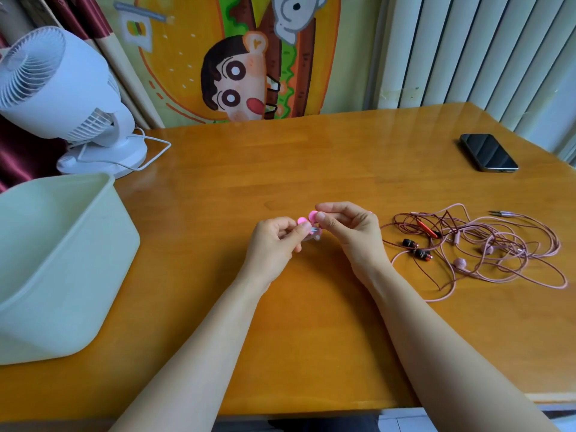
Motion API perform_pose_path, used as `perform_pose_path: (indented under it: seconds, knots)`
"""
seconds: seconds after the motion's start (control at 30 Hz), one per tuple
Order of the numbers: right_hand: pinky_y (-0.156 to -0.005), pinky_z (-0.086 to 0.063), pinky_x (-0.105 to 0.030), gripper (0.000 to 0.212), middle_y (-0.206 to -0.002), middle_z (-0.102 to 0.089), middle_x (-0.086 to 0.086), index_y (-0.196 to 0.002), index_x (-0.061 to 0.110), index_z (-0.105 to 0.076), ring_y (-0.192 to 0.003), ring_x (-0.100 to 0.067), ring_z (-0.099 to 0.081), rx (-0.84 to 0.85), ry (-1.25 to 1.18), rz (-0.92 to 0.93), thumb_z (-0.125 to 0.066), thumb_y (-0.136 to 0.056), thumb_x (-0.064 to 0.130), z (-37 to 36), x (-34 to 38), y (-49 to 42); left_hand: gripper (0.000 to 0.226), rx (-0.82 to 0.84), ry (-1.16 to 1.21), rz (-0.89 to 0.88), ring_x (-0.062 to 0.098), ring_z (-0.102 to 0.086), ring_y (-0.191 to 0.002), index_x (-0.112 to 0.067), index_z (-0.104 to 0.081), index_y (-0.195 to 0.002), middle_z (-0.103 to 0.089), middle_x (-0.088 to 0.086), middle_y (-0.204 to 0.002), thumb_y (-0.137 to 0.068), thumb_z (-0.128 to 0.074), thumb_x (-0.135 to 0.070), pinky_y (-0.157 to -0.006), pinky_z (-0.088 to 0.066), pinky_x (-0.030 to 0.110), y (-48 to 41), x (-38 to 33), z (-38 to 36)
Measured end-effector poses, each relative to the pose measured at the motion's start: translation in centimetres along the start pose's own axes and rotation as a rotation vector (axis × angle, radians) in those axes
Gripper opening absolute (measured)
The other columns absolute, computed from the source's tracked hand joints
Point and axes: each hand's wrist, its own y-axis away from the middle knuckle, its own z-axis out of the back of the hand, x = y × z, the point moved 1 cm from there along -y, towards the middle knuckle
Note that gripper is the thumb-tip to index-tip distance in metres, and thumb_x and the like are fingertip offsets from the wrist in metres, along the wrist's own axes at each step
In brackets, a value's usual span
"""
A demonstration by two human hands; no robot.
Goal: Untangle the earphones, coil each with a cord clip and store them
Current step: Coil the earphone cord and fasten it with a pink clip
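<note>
In the centre of the frame, above the glossy orange-brown wooden table [280,169], the left hand [274,241] and the right hand [349,232] meet. Each pinches, between curled thumb and fingertips, one side of a small bright pink round cord clip [307,218], under which a pale part shows that I cannot tell clearly. The tangled earphones, a dark red braided pair with black buds [417,244] and a pale pink pair [498,244], lie in one heap on the table at the right of the frame, near the right hand but apart from it. A pale green plastic bin [62,260] stands at the left edge, a white desk fan [56,88] in the upper left and a dark smartphone [487,152] in the upper right.
</note>
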Motion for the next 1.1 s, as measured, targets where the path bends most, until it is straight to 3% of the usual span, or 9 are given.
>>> perform_pose_path:
  seconds: [0.1,0.23,0.33,0.4,0.57,0.77,0.87,1.0,1.1]
  knots:
    - [-0.06,-0.056,-0.022,0.011,-0.083,-0.076,-0.002,-0.096,0.002,-0.07,-0.078,-0.014,-0.072,0.031,0.052,0.021,-0.071,-0.085,0.003,-0.2,0.13,0.18,0.041,-0.061,-0.091,-0.03,0.003,-0.039,-0.039,-0.029,-0.06,-0.056,-0.05,-0.012,-0.046,-0.096,-0.06,-0.035,-0.047,-0.03,0.022,-0.01,0.08,0.07]
    - [-0.062,-0.058,-0.029,0.01,-0.086,-0.076,-0.007,-0.094,0.002,-0.071,-0.077,-0.026,-0.072,0.023,0.149,0.056,-0.073,-0.085,0.007,-0.21,-0.12,0.21,0.042,-0.084,-0.191,-0.062,0.004,-0.046,-0.043,-0.034,-0.06,-0.052,-0.055,-0.014,-0.045,-0.095,-0.062,-0.034,-0.05,-0.034,0.024,0.04,-0.1,-0.19]
    - [-0.068,-0.059,-0.033,0.009,-0.086,-0.075,-0.008,-0.092,0.008,-0.073,-0.079,-0.027,-0.072,0.008,0.255,0.073,-0.075,-0.085,0.013,-0.1,-0.56,0.03,0.041,-0.094,-0.286,-0.088,0.008,-0.066,-0.066,-0.038,-0.061,-0.053,-0.071,-0.009,-0.066,-0.094,-0.062,-0.036,-0.063,-0.053,0.032,0.1,-0.02,-0.33]
    - [-0.072,-0.058,-0.029,0.007,-0.084,-0.075,-0.004,-0.091,0.01,-0.073,-0.078,-0.018,-0.072,0.003,0.319,0.088,-0.075,-0.085,0.013,-0.12,-0.67,0.03,0.039,-0.094,-0.332,-0.092,0.006,-0.065,-0.068,-0.038,-0.06,-0.056,-0.071,-0.009,-0.069,-0.095,-0.059,-0.036,-0.062,-0.051,0.028,0.2,0.06,-0.44]
    - [-0.059,-0.044,-0.009,0.007,-0.077,-0.071,0.005,-0.091,0.007,-0.074,-0.064,0.006,-0.06,-0.04,0.451,0.157,-0.075,-0.085,0.01,-0.5,-0.14,0.38,0.042,-0.05,-0.303,-0.05,0.005,-0.038,-0.034,-0.028,-0.059,-0.058,-0.046,-0.016,-0.036,-0.1,-0.052,-0.03,-0.041,-0.024,0.012,0.47,-0.09,-0.75]
    - [-0.056,-0.053,-0.03,0.006,-0.074,-0.073,0.003,-0.093,0.012,-0.073,-0.056,-0.016,-0.067,-0.021,0.44,0.12,-0.073,-0.087,0.013,-0.49,-0.13,0.41,0.04,-0.028,-0.327,-0.064,0.002,-0.043,-0.038,-0.032,-0.055,-0.062,-0.049,-0.022,-0.041,-0.102,-0.049,-0.028,-0.04,-0.023,0.011,0.5,-0.27,-0.64]
    - [-0.056,-0.054,-0.022,0.012,-0.081,-0.073,0.0,-0.101,0.01,-0.073,-0.065,-0.008,-0.068,0.042,0.437,0.118,-0.07,-0.089,0.011,-0.54,-0.14,0.44,0.038,-0.032,-0.352,-0.086,-0.001,-0.045,-0.04,-0.034,-0.055,-0.064,-0.05,-0.022,-0.042,-0.101,-0.05,-0.03,-0.04,-0.025,0.01,0.55,-0.29,-0.56]
    - [-0.058,-0.055,-0.027,0.015,-0.076,-0.072,0.008,-0.106,0.015,-0.073,-0.064,-0.015,-0.069,0.073,0.454,0.075,-0.067,-0.092,0.016,-0.38,-0.21,0.42,0.04,-0.078,-0.338,-0.075,0.003,-0.041,-0.037,-0.033,-0.055,-0.061,-0.05,-0.022,-0.042,-0.101,-0.051,-0.032,-0.039,-0.023,0.012,0.43,-0.06,-0.62]
    - [-0.055,-0.051,-0.021,0.016,-0.091,-0.069,-0.004,-0.106,0.013,-0.074,-0.066,-0.003,-0.063,0.106,0.424,0.069,-0.065,-0.093,0.014,-0.4,-0.35,0.38,0.041,-0.064,-0.318,-0.064,0.005,-0.04,-0.039,-0.028,-0.056,-0.061,-0.05,-0.02,-0.042,-0.101,-0.049,-0.031,-0.043,-0.024,0.015,0.35,0.31,-0.65]
